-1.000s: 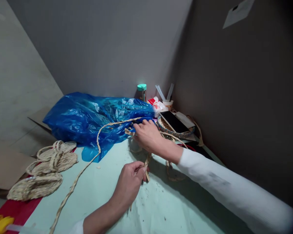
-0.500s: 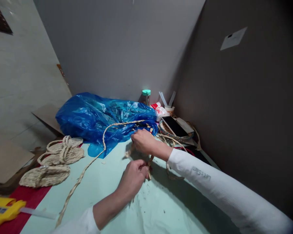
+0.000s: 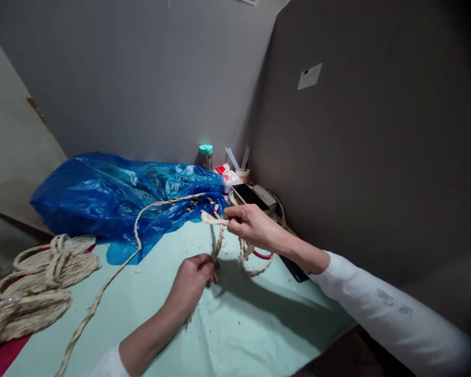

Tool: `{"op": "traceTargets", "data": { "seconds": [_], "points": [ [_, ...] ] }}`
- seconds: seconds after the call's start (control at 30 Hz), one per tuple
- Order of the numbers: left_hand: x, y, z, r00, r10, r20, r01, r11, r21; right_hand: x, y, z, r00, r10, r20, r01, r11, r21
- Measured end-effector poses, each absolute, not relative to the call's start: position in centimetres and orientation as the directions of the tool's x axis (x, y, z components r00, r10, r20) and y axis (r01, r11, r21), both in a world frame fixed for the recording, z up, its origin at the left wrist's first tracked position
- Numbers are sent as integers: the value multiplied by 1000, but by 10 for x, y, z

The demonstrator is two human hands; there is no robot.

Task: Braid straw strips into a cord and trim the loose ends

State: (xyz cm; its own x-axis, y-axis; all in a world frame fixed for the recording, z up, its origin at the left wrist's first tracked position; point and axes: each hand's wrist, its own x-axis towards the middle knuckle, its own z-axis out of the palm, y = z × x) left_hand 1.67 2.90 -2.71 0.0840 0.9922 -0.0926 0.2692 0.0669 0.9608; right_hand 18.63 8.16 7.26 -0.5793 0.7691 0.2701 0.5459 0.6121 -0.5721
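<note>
Tabletop (image 3: 259,324); blue bag (image 3: 102,193) bulging; left hand (image 3: 190,280) pinching braid (image 3: 219,242)

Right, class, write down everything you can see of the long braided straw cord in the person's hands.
The tan braided straw cord looks plaited from flat dried strands. It runs from the lower left edge across the pale green table cover, arches over the crumpled blue plastic bag and comes to the hands. The left hand pinches it low; the right hand holds a loose flat strand end higher, so the stretch between them stands nearly upright.
</note>
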Motion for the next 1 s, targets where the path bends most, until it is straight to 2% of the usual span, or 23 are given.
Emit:
{"op": "traceTargets", "data": {
  "seconds": [0.07, 0.1, 0.17, 0.2, 0.23, 0.3, 0.4, 0.5, 0.6, 0.7, 0.77, 0.8, 0.87, 0.93, 1.0],
  "points": [
    [17, 28, -26, 80, 992, -99, 259, 75, 963, 196, 73, 78, -557, 792, 250, 628, 599, -497],
    [17, 28, -25, 82, 991, -102, 253, 78, 964, 203, 72, 81, -522, 818, 242, 710, 574, -409],
    [17, 27, -24, 89, 990, -106, 239, 82, 968, 221, 75, 87, -387, 880, 274, 885, 438, -156],
    [17, 27, -24, 92, 990, -108, 232, 84, 969, 233, 79, 89, -299, 899, 319, 948, 319, -10],
    [17, 26, -23, 95, 989, -110, 224, 86, 971, 244, 85, 91, -219, 904, 367, 976, 210, 66],
    [17, 26, -22, 98, 989, -115, 206, 93, 974, 267, 99, 90, -119, 904, 410, 989, 71, 130],
    [16, 27, -22, 97, 986, -134, 175, 116, 978, 288, 117, 79, -80, 903, 421, 980, -6, 198],
    [15, 28, -23, 82, 982, -170, 150, 156, 976, 286, 123, 65, -102, 900, 425, 974, 4, 225],
    [12, 29, -25, 58, 979, -194, 119, 186, 975, 265, 116, 56, -169, 897, 409, 973, 86, 214],
    [10, 29, -25, 14, 982, -189, 93, 187, 978, 233, 99, 47, -311, 887, 342, 951, 290, 112],
    [9, 28, -23, -22, 988, -156, 68, 157, 985, 210, 84, 37, -485, 848, 216, 801, 529, -281],
    [9, 28, -22, -34, 991, -128, 46, 130, 990, 199, 77, 32, -553, 818, 160, 687, 556, -468],
    [9, 28, -19, -34, 997, -63, -10, 62, 998, 181, 67, 20, -627, 767, 135, 498, 527, -689],
    [10, 28, -18, -5, 1000, -13, -70, 13, 997, 170, 63, 10, -662, 740, 116, 387, 470, -793],
    [10, 27, -17, 17, 1000, -3, -102, 5, 995, 165, 63, 2, -679, 728, 92, 336, 419, -844]
  ]
}}
